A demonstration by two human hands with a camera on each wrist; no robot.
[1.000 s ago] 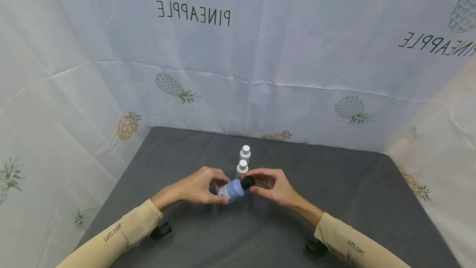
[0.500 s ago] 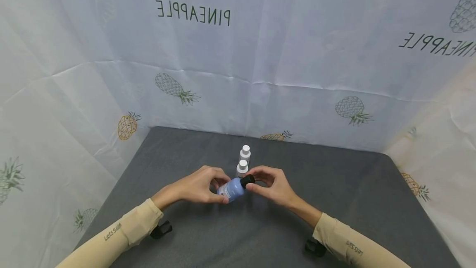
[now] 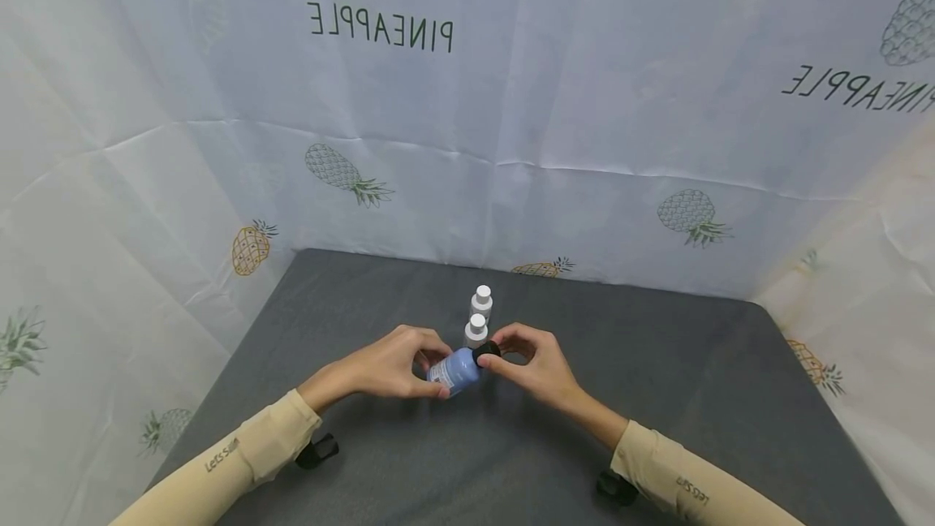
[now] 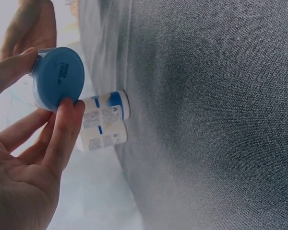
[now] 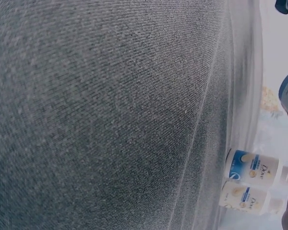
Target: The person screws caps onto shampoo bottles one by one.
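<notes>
A blue bottle (image 3: pixel 460 372) with a black cap (image 3: pixel 485 353) is tilted above the table, its cap pointing up to the right. Fingers and thumb of my left hand (image 3: pixel 398 364) grip the bottle's body near its base. With thumb and fingers my right hand (image 3: pixel 536 364) pinches the black cap. In the left wrist view the bottle's round blue base (image 4: pixel 62 79) faces the camera, with small print on it. Just behind stand two white bottles, a nearer one (image 3: pixel 476 333) and a farther one (image 3: pixel 481 301), both upright with white caps.
A dark grey cloth covers the table (image 3: pixel 657 396). Behind it hangs a pale curtain (image 3: pixel 570 104) with pineapple prints. In the right wrist view, the two white bottles' labels (image 5: pixel 252 167) read Dove.
My right hand has closed in on the black cap, its thumb shifting left and up over it. The left hand and the white bottles stay in place.
</notes>
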